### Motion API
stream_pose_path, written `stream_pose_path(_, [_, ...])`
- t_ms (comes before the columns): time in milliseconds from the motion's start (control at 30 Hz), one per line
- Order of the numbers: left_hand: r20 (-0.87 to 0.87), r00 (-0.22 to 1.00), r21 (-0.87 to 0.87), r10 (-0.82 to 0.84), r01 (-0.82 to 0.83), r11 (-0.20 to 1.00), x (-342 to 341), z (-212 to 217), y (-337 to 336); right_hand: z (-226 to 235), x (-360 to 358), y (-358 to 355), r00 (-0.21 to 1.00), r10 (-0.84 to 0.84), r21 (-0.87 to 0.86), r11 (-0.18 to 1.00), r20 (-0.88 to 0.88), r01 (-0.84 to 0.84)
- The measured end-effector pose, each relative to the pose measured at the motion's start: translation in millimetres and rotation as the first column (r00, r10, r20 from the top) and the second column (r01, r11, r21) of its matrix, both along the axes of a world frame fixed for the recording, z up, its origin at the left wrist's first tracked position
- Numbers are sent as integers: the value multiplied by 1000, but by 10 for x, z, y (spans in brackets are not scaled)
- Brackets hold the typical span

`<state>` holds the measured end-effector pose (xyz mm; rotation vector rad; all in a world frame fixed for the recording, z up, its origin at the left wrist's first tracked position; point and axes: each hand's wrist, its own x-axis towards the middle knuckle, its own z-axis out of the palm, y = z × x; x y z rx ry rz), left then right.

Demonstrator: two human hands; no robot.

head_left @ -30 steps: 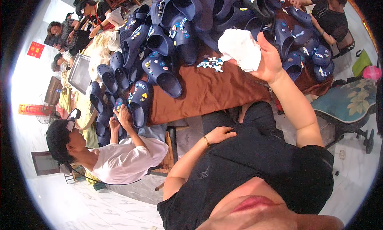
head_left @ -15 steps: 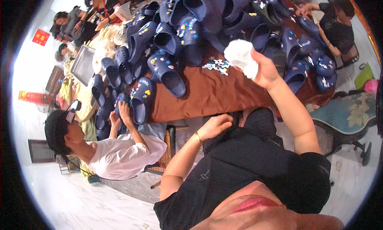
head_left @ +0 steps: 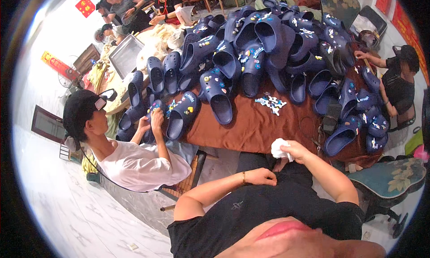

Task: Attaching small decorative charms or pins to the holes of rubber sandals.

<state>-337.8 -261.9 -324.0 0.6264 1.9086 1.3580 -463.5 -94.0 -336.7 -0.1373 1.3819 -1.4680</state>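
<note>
One crumpled white cloth (head_left: 278,148) is gripped in the right hand (head_left: 296,150) just off the table (head_left: 251,128) edge, left hand (head_left: 262,176) loosely curled, empty, nearer the chest.

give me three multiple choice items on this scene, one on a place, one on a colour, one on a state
1. Where is the right hand?
A. deep in the clog pile
B. at the near table edge, over the lap
C. on the co-worker's shoulder

2. What colour is the table cover?
A. brown
B. green
C. white

3. What state is the right hand in?
A. open and empty
B. closed on a white cloth
C. pinching a clog

Answers:
1. B, it sits just below the cover's near edge, apart from the clogs.
2. A, bare brown fabric shows between the clogs.
3. B, the fingers wrap the crumpled cloth; the left hand rests empty on the black shirt.
</note>
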Motion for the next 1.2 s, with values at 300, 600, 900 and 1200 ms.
stream_pose_path(300, [367,889,167,274,-353,921,-224,220,-173,-142,2,68,999,42,-44,998,-29,-43])
stream_pose_path(600, [31,983,-335,-181,181,925,-207,78,-155,-244,209,-128,961,259,127,961,-93,-247])
stream_pose_path(900, [79,968,-15,240,-239,971,-316,26,-30,-524,325,-140,883,271,88,962,-383,-257])
stream_pose_path(1200, [-90,996,159,27,-13,987,-263,592,-423,-135,142,-50,982,65,10,998,-178,-65])
